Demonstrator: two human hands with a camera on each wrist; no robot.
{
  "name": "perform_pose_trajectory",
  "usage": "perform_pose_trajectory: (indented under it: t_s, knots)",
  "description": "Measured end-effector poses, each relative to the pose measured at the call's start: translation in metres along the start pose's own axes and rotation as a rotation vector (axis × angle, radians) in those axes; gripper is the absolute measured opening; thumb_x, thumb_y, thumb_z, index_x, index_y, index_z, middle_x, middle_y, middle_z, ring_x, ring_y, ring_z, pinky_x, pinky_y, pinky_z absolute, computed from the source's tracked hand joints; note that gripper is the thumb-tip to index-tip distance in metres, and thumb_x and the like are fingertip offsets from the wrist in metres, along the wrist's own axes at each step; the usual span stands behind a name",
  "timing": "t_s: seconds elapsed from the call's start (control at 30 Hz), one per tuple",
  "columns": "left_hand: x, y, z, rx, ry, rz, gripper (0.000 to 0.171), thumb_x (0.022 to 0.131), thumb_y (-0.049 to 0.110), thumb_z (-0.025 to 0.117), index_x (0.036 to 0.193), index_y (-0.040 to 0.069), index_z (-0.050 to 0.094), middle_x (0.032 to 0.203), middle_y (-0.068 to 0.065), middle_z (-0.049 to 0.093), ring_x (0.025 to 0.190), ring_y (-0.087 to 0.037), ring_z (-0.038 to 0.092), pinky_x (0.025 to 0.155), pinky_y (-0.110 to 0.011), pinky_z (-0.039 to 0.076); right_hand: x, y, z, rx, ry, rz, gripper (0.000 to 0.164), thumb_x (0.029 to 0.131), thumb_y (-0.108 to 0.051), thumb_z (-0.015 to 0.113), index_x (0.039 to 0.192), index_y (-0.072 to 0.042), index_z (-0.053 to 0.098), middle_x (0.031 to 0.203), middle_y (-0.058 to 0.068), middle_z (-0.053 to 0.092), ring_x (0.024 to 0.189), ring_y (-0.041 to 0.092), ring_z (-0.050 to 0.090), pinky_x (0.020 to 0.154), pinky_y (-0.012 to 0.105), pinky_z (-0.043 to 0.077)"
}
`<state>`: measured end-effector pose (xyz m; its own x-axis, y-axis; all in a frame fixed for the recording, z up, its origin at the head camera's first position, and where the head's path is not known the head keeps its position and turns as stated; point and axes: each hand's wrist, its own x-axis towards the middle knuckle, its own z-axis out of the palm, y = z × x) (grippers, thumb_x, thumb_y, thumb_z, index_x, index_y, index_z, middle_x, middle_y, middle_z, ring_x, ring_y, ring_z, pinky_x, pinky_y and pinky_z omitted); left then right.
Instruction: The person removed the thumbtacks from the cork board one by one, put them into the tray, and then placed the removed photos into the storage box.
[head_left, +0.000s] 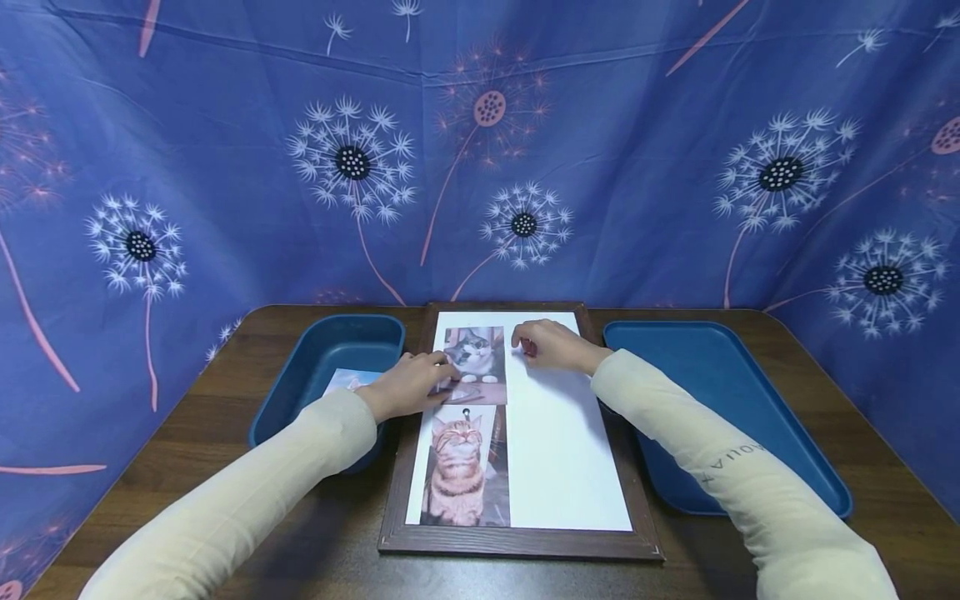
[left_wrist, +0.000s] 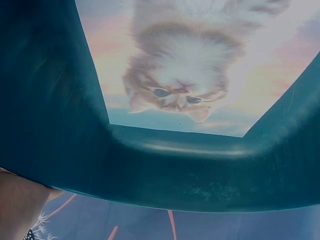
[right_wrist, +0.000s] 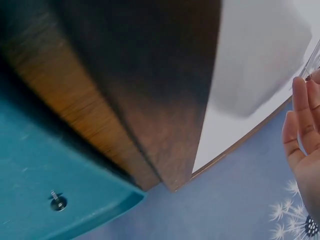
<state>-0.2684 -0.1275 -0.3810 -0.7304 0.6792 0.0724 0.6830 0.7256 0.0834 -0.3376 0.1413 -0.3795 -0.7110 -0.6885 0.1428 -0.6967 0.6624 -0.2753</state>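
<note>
A white board in a brown wooden frame lies on the table. My left hand rests its fingers on the left edge of a grey-and-white cat photo, holding it against the board. Below it, an orange cat photo meets its lower edge, with a push pin at the top. Just right of the grey cat photo is my right hand, fingers bent. In the right wrist view, its fingertips pinch a small dark pin. The left wrist view shows only part of the left hand.
A deep blue bin stands left of the frame, holding a kitten photo. To the right lies a shallow blue tray with a loose push pin in it. A blue dandelion-patterned cloth hangs behind the table.
</note>
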Motion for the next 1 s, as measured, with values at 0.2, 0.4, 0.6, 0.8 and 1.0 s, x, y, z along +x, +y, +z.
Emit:
perform_pose_trajectory:
  t_s: [0.2, 0.4, 0.6, 0.8, 1.0]
  knots:
    - [-0.001, 0.001, -0.001, -0.011, -0.01, -0.006, 0.03, 0.085, 0.022, 0.065, 0.114, 0.016, 0.062, 0.109, -0.007, 0.06, 0.096, -0.024, 0.059, 0.08, -0.045, 0.046, -0.01, 0.007, -0.005, 0.032, -0.001, 0.045, 0.023, 0.076, -0.001, 0.065, 0.098, -0.007, 0.063, 0.076, 0.0, 0.057, 0.068, 0.011, 0.049, 0.065, 0.026, 0.043]
    - [-0.001, 0.002, -0.002, -0.013, -0.021, -0.009, 0.03, 0.085, 0.022, 0.064, 0.115, 0.015, 0.062, 0.11, -0.007, 0.059, 0.097, -0.024, 0.059, 0.08, -0.044, 0.045, -0.02, 0.017, -0.011, 0.025, 0.01, 0.086, 0.024, 0.074, -0.001, 0.066, 0.098, -0.006, 0.063, 0.075, -0.001, 0.057, 0.068, 0.01, 0.051, 0.063, 0.026, 0.044]
    - [-0.002, 0.003, -0.004, -0.019, -0.027, -0.017, 0.031, 0.085, 0.022, 0.065, 0.115, 0.015, 0.062, 0.109, -0.008, 0.059, 0.097, -0.024, 0.059, 0.082, -0.044, 0.045, -0.032, 0.029, -0.019, 0.049, 0.023, 0.129, 0.025, 0.076, -0.001, 0.065, 0.1, -0.004, 0.063, 0.075, 0.001, 0.057, 0.067, 0.011, 0.052, 0.062, 0.027, 0.044]
    - [-0.002, 0.002, -0.003, -0.033, -0.022, -0.008, 0.031, 0.085, 0.021, 0.065, 0.115, 0.015, 0.062, 0.11, -0.007, 0.059, 0.098, -0.024, 0.059, 0.082, -0.045, 0.044, -0.047, 0.045, -0.022, 0.053, 0.053, 0.161, 0.025, 0.076, 0.0, 0.066, 0.1, -0.004, 0.062, 0.075, 0.001, 0.055, 0.065, 0.011, 0.049, 0.062, 0.027, 0.045]
    - [-0.002, 0.002, -0.003, -0.03, -0.012, 0.004, 0.03, 0.085, 0.021, 0.065, 0.114, 0.014, 0.062, 0.109, -0.008, 0.059, 0.097, -0.024, 0.059, 0.082, -0.046, 0.045, -0.061, 0.06, -0.027, 0.053, 0.086, 0.191, 0.026, 0.075, 0.0, 0.064, 0.101, -0.002, 0.061, 0.076, 0.002, 0.056, 0.067, 0.013, 0.051, 0.063, 0.029, 0.045]
